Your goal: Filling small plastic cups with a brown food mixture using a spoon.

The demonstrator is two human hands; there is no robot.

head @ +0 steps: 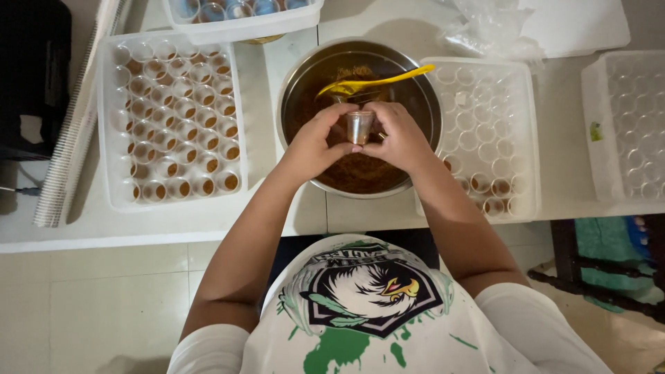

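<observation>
Small clear plastic cup (359, 127) pinched between left hand (315, 144) and right hand (400, 138), fingers of both closed on it, right over the metal bowl (296, 76) of brown stuff, maybe a lid going on, hard to tell. Yellow spoon (377, 79) resting in the bowl. Tray of filled cups (111, 121) to the left, mostly empty cup tray (528, 131) just beside the bowl on the right.

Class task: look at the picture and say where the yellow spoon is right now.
In the head view, the yellow spoon rests across the far side of the metal bowl of brown powder, just beyond both hands, handle pointing toward the right-hand tray.
</observation>
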